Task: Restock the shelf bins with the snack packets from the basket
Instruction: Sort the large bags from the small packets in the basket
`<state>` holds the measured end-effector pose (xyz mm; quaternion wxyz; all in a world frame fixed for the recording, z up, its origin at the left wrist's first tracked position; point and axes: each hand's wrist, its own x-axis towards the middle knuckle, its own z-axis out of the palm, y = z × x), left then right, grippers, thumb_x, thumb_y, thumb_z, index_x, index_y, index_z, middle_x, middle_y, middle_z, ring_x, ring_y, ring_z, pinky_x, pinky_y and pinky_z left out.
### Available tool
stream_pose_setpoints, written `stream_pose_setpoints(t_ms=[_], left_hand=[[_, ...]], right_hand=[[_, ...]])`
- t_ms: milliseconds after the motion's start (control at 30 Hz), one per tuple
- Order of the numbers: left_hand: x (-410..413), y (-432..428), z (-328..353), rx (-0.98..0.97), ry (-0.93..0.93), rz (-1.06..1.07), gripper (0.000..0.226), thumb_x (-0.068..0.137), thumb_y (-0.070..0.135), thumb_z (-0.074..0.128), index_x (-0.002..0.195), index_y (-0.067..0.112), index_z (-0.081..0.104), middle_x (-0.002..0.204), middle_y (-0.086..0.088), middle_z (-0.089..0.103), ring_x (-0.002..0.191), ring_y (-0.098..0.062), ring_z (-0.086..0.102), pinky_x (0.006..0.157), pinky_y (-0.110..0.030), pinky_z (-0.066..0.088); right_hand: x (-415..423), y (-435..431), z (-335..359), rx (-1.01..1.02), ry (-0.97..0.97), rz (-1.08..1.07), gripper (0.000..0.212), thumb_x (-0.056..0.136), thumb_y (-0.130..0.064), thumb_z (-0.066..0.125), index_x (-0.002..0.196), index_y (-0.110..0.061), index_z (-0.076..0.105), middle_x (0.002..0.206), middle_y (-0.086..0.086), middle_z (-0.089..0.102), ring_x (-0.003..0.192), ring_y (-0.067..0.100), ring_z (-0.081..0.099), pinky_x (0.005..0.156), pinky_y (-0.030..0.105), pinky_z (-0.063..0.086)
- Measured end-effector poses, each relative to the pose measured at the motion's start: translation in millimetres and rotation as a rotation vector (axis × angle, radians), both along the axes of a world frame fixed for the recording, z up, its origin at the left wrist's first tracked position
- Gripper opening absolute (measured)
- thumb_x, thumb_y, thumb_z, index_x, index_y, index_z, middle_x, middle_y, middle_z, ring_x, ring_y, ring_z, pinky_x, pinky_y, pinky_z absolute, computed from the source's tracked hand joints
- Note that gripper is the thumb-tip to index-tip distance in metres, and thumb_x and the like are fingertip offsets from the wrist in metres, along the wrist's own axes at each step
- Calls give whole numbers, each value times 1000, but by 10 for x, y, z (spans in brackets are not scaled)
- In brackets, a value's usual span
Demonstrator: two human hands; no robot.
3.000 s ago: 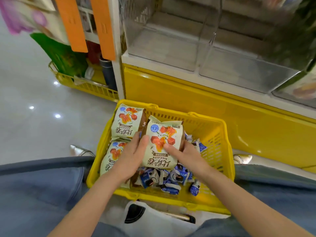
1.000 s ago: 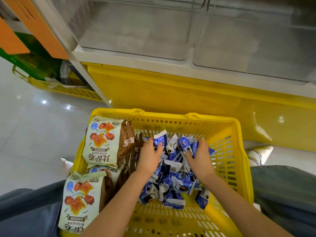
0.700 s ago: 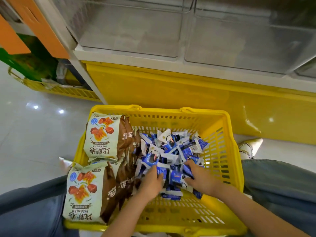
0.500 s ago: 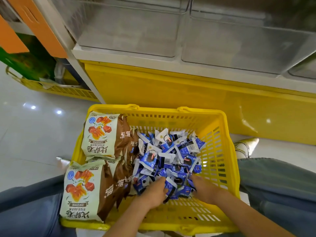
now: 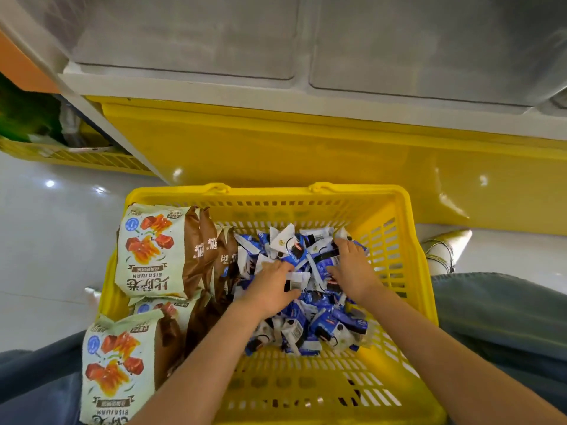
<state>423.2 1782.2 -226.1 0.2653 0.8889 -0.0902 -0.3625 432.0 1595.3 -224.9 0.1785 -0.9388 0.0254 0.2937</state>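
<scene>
A yellow plastic basket (image 5: pixel 267 191) stands on the floor between my knees. Along its left side stand several large cream-and-brown snack bags (image 5: pixel 153 250), one of them leaning at the near left corner (image 5: pixel 116 363). A heap of small blue-and-white packets (image 5: pixel 322 326) fills the middle. My left hand (image 5: pixel 270 286) lies on the heap with its fingers curled round some small packets. My right hand (image 5: pixel 352 271) rests flat on the heap, fingers stretched toward the far side. Two clear shelf bins, one to the left (image 5: pixel 184 35) and one to the right (image 5: pixel 429 41), sit above.
A yellow shelf base (image 5: pixel 306 148) rises right behind the basket. A second yellow basket (image 5: pixel 76 154) holding goods stands on the floor at the far left. My shoe (image 5: pixel 445 250) shows to the right of the basket, with glossy white floor to the left.
Both hands have moved from the near edge of the small-packet heap forward onto its top. The view has tilted down and closer to the basket.
</scene>
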Motion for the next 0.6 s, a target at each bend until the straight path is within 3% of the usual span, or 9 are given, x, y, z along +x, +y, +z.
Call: stream_pose_setpoints(t_ms=[200, 433, 600], left_hand=[[-51, -95, -123, 105, -142, -108, 31, 90, 32, 57, 117, 16, 54, 115, -4, 50, 113, -23, 41, 91, -33, 36], [-92, -5, 25, -119, -126, 128, 12, 96, 21, 49, 103, 12, 54, 102, -4, 57, 95, -20, 51, 80, -34, 43], [-266, -1, 212, -296, -52, 304, 11, 97, 24, 46, 89, 17, 49, 71, 1, 48, 61, -10, 43, 61, -24, 38]], right_hand=[[-1, -2, -34, -260, -7, 156, 67, 87, -54, 53, 137, -12, 37, 137, 10, 38, 130, 27, 31, 109, 36, 28], [-246, -17, 92, -167, 53, 54, 48, 92, -46, 51, 121, -9, 43, 119, 10, 53, 114, 25, 45, 90, 33, 40], [-414, -148, 282, -148, 47, 148, 46, 96, -41, 43, 132, -12, 39, 132, 7, 46, 119, 23, 46, 95, 33, 41]])
